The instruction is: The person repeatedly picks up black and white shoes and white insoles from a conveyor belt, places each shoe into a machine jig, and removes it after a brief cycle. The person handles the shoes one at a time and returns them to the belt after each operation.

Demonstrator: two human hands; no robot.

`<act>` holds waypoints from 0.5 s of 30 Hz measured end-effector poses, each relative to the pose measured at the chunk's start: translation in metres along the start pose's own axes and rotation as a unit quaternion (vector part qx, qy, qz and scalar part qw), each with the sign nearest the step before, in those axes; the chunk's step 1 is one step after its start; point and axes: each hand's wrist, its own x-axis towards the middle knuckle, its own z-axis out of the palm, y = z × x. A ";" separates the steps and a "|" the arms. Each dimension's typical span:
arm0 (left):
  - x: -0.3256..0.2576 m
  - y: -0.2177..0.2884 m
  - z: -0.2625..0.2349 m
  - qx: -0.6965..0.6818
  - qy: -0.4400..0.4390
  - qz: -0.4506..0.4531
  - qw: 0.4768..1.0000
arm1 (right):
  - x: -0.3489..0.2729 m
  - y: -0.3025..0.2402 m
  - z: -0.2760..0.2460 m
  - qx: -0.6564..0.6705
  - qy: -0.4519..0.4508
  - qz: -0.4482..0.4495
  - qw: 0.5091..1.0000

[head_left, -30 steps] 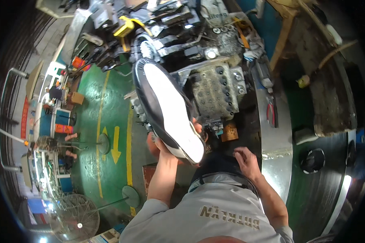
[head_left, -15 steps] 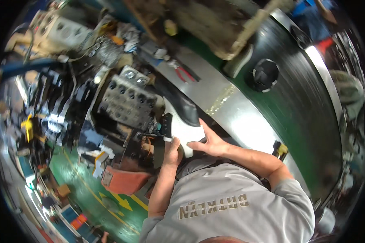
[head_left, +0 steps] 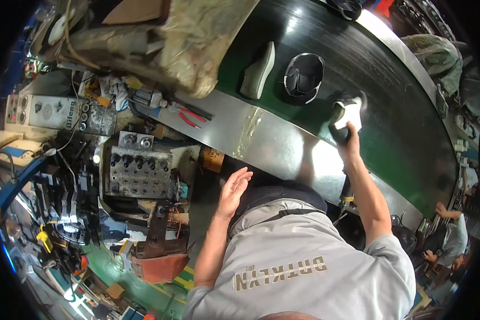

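Dark belt [head_left: 402, 146], shoe [head_left: 350, 114] projecting beyond right grip [head_left: 350, 145] pinching it, left grip [head_left: 232, 193] spread

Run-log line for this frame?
right hand: gripping white-and-dark shoe at belt | left hand: empty, open | belt: another shoe | metal ledge: red-handled pliers

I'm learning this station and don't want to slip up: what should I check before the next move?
1. Right hand gripping the white-and-black shoe: ok.
2. Left hand free: ok, open and holding nothing.
3. White-and-black shoe touching the conveyor belt: cannot tell; it shows over it.
4. Red-handled pliers off the belt: ok, on the metal ledge.
5. Belt free of other shoes: not ok, a pale shoe lies there.
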 end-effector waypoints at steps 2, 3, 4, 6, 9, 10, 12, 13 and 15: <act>0.005 0.003 0.005 0.014 0.008 -0.001 1.000 | 0.031 -0.016 -0.019 0.058 0.044 -0.028 0.997; 0.007 0.004 0.006 0.019 0.008 -0.002 1.000 | 0.040 -0.020 -0.029 0.094 0.061 -0.022 0.993; 0.009 0.006 0.006 0.023 0.009 -0.002 1.000 | 0.047 -0.021 -0.039 0.133 0.100 -0.038 0.985; 0.010 0.008 0.007 0.036 0.027 -0.022 0.999 | 0.052 0.003 -0.045 0.093 0.164 -0.048 0.981; 0.015 0.015 0.009 0.041 0.032 -0.039 0.998 | 0.064 0.050 -0.060 0.086 0.199 0.071 0.974; 0.018 0.017 0.011 0.043 0.042 -0.046 0.997 | 0.068 0.070 -0.058 0.097 0.141 0.120 0.978; 0.030 0.022 0.015 0.048 0.041 -0.042 0.997 | 0.049 0.084 0.005 -0.007 0.120 0.091 0.989; 0.036 0.026 0.019 0.049 0.039 -0.040 0.997 | 0.047 0.085 0.028 -0.033 0.127 0.093 0.987; 0.053 0.039 0.030 0.054 0.025 -0.040 0.997 | 0.071 0.092 0.045 0.039 0.103 0.094 0.989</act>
